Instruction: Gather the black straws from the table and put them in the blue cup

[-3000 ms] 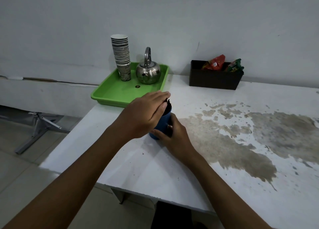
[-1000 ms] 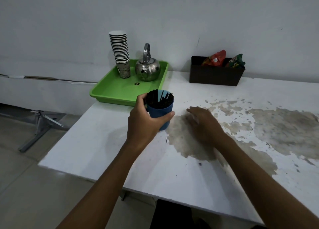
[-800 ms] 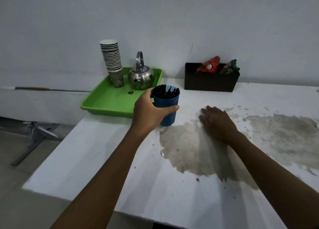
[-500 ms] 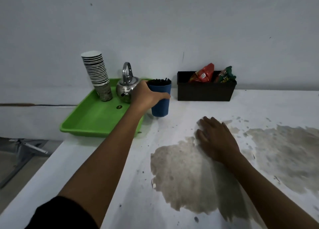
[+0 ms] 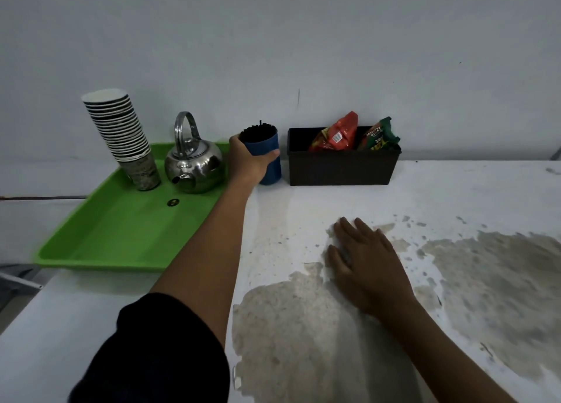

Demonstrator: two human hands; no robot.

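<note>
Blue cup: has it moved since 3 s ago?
Yes. The blue cup, gripped by the left hand, went from mid-table back toward the wall, now between the green tray and black box.

**Hidden or cut off from my view**

- Blue cup (image 5: 271, 159): left side covered by my left hand (image 5: 247, 159); I cannot tell whether its base touches the table (image 5: 455, 196).
- Straws (image 5: 258, 133): only the tips show; count unreadable.
- Packets (image 5: 337, 134): lower parts hidden in the black box (image 5: 340, 168); print too small.
- My right forearm: cut by the bottom edge.
</note>
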